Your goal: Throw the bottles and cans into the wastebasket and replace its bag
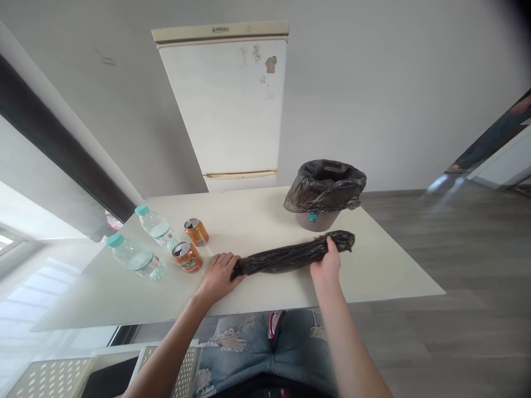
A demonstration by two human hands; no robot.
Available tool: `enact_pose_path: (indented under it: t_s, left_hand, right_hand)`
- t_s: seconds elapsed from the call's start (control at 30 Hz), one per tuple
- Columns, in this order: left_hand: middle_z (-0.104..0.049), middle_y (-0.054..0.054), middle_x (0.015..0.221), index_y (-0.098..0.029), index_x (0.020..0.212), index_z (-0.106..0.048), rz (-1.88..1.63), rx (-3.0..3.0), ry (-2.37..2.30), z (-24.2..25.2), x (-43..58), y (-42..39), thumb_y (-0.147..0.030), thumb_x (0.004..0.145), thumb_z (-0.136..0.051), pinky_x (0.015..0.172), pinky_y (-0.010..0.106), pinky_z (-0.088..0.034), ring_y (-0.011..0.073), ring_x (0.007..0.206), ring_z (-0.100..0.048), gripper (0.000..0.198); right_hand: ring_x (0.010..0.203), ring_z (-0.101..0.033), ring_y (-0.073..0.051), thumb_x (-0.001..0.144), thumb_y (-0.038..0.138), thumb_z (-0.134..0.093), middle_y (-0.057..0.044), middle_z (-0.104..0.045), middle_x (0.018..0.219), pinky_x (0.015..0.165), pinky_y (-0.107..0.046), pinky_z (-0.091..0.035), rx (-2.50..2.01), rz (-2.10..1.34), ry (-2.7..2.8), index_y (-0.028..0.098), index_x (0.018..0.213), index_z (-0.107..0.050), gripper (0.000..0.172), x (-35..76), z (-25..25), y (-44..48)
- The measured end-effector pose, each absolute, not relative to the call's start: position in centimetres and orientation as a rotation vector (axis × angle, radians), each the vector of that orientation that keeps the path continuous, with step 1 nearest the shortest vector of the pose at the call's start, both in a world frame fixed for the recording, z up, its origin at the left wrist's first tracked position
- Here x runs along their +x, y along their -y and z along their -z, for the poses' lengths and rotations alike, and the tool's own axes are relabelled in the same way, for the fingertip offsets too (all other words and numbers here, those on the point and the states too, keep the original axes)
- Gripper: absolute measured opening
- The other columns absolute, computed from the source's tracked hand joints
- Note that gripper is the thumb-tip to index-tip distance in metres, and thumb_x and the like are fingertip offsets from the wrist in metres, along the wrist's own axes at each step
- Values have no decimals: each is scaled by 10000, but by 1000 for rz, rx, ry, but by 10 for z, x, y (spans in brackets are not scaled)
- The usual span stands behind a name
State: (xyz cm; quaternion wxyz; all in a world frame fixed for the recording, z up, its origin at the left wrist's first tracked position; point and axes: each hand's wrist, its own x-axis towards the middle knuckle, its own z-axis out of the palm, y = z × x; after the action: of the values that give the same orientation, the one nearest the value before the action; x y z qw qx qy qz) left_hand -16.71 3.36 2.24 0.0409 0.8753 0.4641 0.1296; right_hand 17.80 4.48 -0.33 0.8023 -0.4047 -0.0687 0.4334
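A black plastic bag (282, 258), gathered into a long, narrow roll, stretches across the front of the white table (385, 265). My left hand (222, 275) is closed around its left end, close to the tabletop. Near the other end, my right hand (327, 264) grips the bag with the thumb on top, and a short crumpled tip sticks out past it. Behind the right hand stands a trash bin (317, 221) lined with another black bag (321, 190), folded over its rim.
Left of my left hand are two orange soda cans (187, 257) and two clear bottles (139, 260) with teal caps. A white refrigerator (236, 105) stands against the wall behind the table. White perforated baskets (53, 378) sit below the table at lower left.
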Motion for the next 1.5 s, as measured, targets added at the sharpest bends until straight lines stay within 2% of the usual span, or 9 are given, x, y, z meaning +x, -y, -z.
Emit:
enact_pose_path:
  t_s: [0.17,0.33,0.43,0.63,0.77,0.9,1.03,1.33,1.5]
  left_hand:
    - [-643,91,1181,-214,1270,-591,-431,2646,-1355,-24,-161,-32,-355,1042,-537,1063,460,-466,280,1136,-599,273]
    - [-527,150,1495,-196,1528,-398,-631,2591,-1262,-30,-140,-30,-429,1008,-598,1183,477,-407,316,1405,-485,604]
    - [-545,133,1494,-235,1546,-412,-541,2655,-1124,-29,-128,-32,-451,992,-634,1157,479,-423,320,1377,-509,635]
    - [-645,102,1317,-250,1364,-581,-497,2718,-1097,-19,-124,-35,-260,1009,-560,1051,470,-467,293,1226,-584,356]
    - [-658,113,1285,-235,1325,-571,-549,2683,-1090,-16,-125,-37,-248,975,-594,1049,485,-482,303,1217,-599,351]
    - [-653,124,1254,-213,1382,-493,-646,2599,-1116,-12,-126,-37,-197,900,-643,1062,502,-499,311,1201,-621,505]
    - [-559,148,1460,-255,1497,-437,-706,2618,-1005,-15,-130,-34,-188,910,-632,1134,505,-479,316,1359,-565,622]
    - [-642,99,1346,-243,1199,-636,-602,2675,-997,-17,-127,-34,-280,1030,-583,1077,484,-526,276,1239,-620,181]
    - [-651,98,1200,-225,1026,-627,-688,2634,-1105,-12,-126,-35,-235,1016,-562,992,445,-573,249,1088,-654,66]
  right_hand:
    - [1068,-758,-232,854,307,-681,-57,-766,1106,838,-365,-687,-887,-965,120,230,991,-626,166,202,-9,-38]
    - [1026,-749,-229,769,295,-802,-83,-761,1150,809,-325,-671,-953,-901,152,193,1018,-682,295,188,-24,-33]
    - [1020,-746,-255,784,279,-785,-110,-758,1168,888,-410,-655,-1082,-699,301,167,1136,-677,385,177,-28,-30]
    - [1303,-632,-321,873,91,-549,-156,-671,1370,1163,-561,-497,-1384,15,1392,193,1418,-606,557,160,-42,-15]
    - [1349,-584,-323,872,59,-537,-132,-616,1463,1188,-538,-489,-1292,-56,2198,234,1507,-549,659,136,-47,-4]
    - [1433,-538,-325,942,161,-545,-151,-556,1557,1270,-574,-397,-1277,-109,2401,196,1578,-459,643,113,-29,1]
    - [1513,-468,-327,969,223,-526,-181,-494,1627,1311,-570,-321,-1385,-106,2407,122,1610,-410,659,99,-5,-2]
    - [1652,-196,-309,1067,474,-429,-152,-259,1762,1345,-562,-224,-1387,-105,2456,117,1720,-158,792,111,-36,3]
    - [1626,-286,-291,1118,436,-300,-126,-300,1752,1328,-523,-292,-1527,-165,2468,157,1711,-252,657,124,-30,1]
